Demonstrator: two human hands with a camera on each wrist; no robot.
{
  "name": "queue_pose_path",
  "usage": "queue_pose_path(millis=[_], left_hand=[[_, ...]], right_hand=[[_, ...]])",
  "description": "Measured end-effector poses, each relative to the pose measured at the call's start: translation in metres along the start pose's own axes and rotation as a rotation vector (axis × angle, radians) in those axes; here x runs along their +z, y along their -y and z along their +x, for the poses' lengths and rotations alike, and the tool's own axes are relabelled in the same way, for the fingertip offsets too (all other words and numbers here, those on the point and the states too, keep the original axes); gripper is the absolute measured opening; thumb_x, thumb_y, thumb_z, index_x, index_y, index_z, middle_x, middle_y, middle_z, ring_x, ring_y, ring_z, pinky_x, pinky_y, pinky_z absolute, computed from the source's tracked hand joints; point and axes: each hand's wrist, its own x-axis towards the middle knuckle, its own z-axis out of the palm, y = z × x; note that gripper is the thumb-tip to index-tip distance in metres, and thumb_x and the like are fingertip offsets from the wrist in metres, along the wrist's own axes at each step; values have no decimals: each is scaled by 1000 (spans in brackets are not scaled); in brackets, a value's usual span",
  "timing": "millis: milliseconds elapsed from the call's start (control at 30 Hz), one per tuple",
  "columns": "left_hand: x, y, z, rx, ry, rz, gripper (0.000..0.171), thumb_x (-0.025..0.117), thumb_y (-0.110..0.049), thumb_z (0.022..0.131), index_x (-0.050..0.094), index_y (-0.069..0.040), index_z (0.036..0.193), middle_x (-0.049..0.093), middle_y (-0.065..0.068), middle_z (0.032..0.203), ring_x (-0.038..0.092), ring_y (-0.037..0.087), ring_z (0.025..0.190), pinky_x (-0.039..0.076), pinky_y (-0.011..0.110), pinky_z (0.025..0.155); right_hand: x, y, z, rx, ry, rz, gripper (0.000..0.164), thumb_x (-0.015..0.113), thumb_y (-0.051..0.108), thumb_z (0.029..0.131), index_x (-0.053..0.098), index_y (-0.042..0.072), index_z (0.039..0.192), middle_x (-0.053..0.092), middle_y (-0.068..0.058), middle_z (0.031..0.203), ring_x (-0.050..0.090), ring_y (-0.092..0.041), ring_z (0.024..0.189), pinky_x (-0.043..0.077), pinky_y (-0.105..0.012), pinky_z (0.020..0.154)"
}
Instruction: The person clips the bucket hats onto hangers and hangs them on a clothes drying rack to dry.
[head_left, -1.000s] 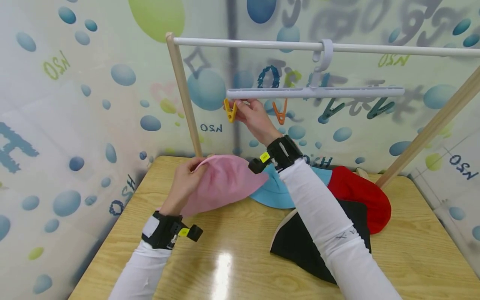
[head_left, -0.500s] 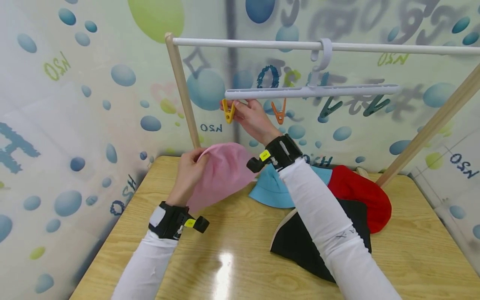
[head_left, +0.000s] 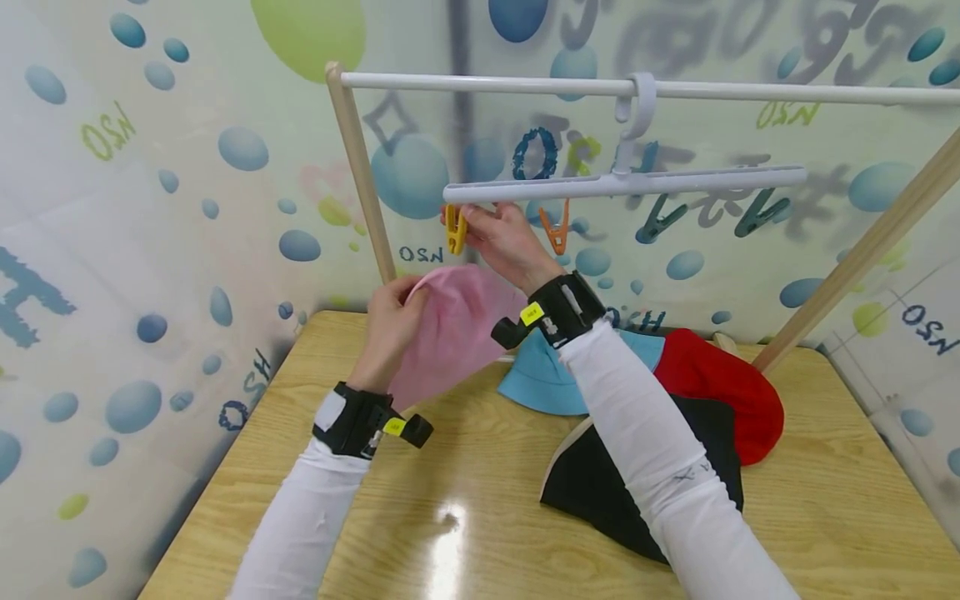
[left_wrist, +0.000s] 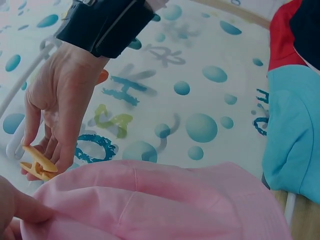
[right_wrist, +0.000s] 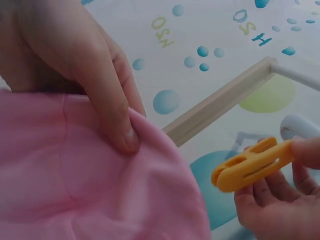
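Note:
My left hand (head_left: 393,325) pinches the edge of a pink bucket hat (head_left: 450,325) between thumb and fingers, holding it up off the table. Just above it, my right hand (head_left: 510,237) grips a yellow clothespin (head_left: 454,229) at the left end of a white hanger (head_left: 540,188). In the right wrist view the clothespin (right_wrist: 250,165) lies between thumb and fingers, apart from the hat's edge (right_wrist: 165,165). The left wrist view shows the pink hat (left_wrist: 150,200) below the clothespin (left_wrist: 39,164). An orange clothespin (head_left: 555,227) hangs beside my right hand.
The hanger hooks over a white rail (head_left: 487,84) on wooden posts (head_left: 360,167). Two dark green clothespins (head_left: 660,220) hang at its right. On the table (head_left: 360,533) lie a light blue hat (head_left: 543,375), a red hat (head_left: 723,400) and a black hat (head_left: 607,492).
My left hand has lifted the pink hat up and slightly right, closer to the yellow clothespin. The clothespin has turned a little in my right hand, and the hanger's left end has dipped slightly.

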Motion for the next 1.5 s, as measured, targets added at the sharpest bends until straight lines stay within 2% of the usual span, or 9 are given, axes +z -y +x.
queue_pose_path(millis=[267,467,633,767,867,1033,1233,1367,1500], left_hand=[[4,-6,3,-5,3,-28,27,48,-12,101,64,1,119,61,15,109,53,25,95,47,33,81],[8,-5,5,-15,-17,-20,26,49,-11,100,65,1,117,62,14,106,54,24,91,47,31,78],[11,-5,6,-5,-23,-4,26,49,-10,100,65,2,116,62,15,104,54,23,90,46,30,76],[13,-7,7,11,-33,14,26,49,-9,99,65,3,116,64,16,105,55,23,90,46,30,77],[14,-8,8,24,-44,23,26,50,-8,99,66,3,116,64,16,105,55,22,90,46,31,77],[14,-10,10,25,-46,38,27,50,-10,99,66,2,116,64,16,106,55,22,91,48,31,78],[12,-13,10,15,-44,45,27,50,-13,100,66,1,117,63,15,105,55,23,90,49,31,77],[9,-13,9,27,-52,50,27,50,-13,100,66,1,116,64,15,102,55,23,87,48,30,73],[6,-12,8,38,-47,34,27,49,-14,100,66,1,115,63,15,99,55,23,85,48,28,70]], right_hand=[[7,-1,-3,20,-43,26,28,40,-10,99,52,0,123,57,-14,111,53,-26,102,40,-37,101],[9,-4,-3,-3,-60,6,29,41,-10,98,52,-2,125,60,-12,102,53,-23,96,42,-37,99],[12,-7,-4,-13,-63,3,29,42,-10,98,51,-4,125,60,-12,100,54,-25,98,42,-38,100],[15,-10,-4,-8,-85,-8,32,41,-9,99,46,-4,130,58,-13,110,54,-25,103,42,-37,100],[17,-12,-4,-5,-104,-21,35,40,-8,99,42,-4,134,54,-18,121,54,-25,105,42,-37,100],[18,-13,-4,-11,-111,-36,37,39,-8,99,39,-6,136,50,-25,130,54,-27,106,41,-37,101],[15,-13,-5,-37,-94,-58,38,39,-10,99,36,-6,137,46,-27,134,51,-33,114,40,-36,102],[12,-14,-5,-48,-79,-70,36,40,-11,98,38,-6,134,50,-24,127,47,-40,119,40,-37,102],[9,-15,-5,-56,-51,-110,39,40,-11,98,35,-6,136,50,-24,128,48,-37,118,40,-36,101]])
